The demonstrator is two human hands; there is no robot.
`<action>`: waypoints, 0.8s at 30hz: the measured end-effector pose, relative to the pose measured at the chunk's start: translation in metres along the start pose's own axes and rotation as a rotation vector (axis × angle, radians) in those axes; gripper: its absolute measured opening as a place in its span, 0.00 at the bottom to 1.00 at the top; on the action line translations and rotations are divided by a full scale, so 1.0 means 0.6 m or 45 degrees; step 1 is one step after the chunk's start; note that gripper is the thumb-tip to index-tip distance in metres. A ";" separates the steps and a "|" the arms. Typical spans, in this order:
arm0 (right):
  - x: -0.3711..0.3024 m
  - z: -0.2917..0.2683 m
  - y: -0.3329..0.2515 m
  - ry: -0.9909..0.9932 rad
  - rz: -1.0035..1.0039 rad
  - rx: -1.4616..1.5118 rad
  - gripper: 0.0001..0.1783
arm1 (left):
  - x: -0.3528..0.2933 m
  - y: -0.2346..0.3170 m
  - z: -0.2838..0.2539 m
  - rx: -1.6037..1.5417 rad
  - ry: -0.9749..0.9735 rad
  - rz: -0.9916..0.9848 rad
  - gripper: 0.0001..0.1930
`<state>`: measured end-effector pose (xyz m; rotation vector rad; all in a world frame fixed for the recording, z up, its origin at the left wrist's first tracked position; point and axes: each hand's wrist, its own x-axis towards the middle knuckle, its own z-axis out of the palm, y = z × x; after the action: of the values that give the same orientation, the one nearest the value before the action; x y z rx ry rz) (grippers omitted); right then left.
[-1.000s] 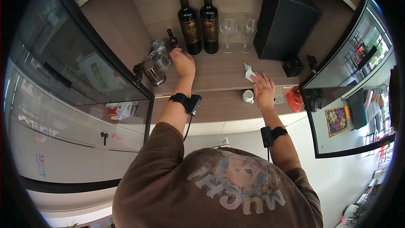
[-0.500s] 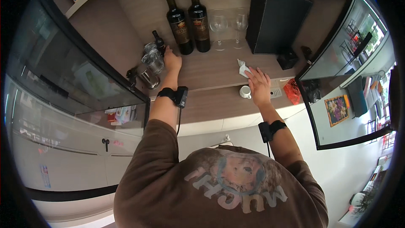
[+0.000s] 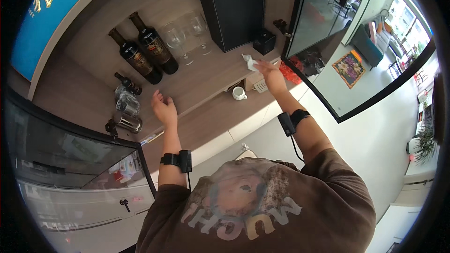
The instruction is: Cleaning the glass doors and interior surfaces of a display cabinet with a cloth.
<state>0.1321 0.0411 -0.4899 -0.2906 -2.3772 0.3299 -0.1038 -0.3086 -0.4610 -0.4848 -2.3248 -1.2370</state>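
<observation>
My left hand [image 3: 165, 108] hovers by the shelf's front edge, fingers loosely spread and holding nothing. Left of it are a small dark bottle [image 3: 129, 84], a clear plastic-wrapped item [image 3: 126, 102] and a shiny metal cup [image 3: 128, 122]. My right hand [image 3: 271, 76] has its fingers on a crumpled white tissue [image 3: 250, 62], which sticks out past the fingertips over the shelf [image 3: 206, 82]. A small black box [image 3: 264, 41] stands just beyond that hand.
Two big dark wine bottles [image 3: 136, 61] and two wine glasses [image 3: 174, 40] stand behind, beside a tall black case [image 3: 238, 9]. Below are a white mug [image 3: 239, 93] and a red plastic bag [image 3: 291, 70]. Open glass doors flank the cabinet, the right one [image 3: 328, 105] near my arm.
The view has turned to the right. My left hand has come away from the small bottle, which stays at the left. My right hand and the tissue are now closer to the small black box.
</observation>
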 end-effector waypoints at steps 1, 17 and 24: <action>-0.003 -0.016 -0.002 -0.010 0.113 -0.027 0.20 | -0.001 -0.004 -0.003 0.001 0.006 -0.011 0.28; 0.147 -0.051 0.043 0.015 0.971 -0.032 0.46 | -0.013 0.020 0.003 0.092 0.107 0.032 0.21; 0.146 -0.005 -0.132 -0.091 0.763 -0.065 0.42 | -0.012 0.041 -0.015 0.019 0.059 0.047 0.19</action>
<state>0.0615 -0.0072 -0.4085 -1.0350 -2.3235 0.5597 -0.0835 -0.3036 -0.4440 -0.4865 -2.2746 -1.2006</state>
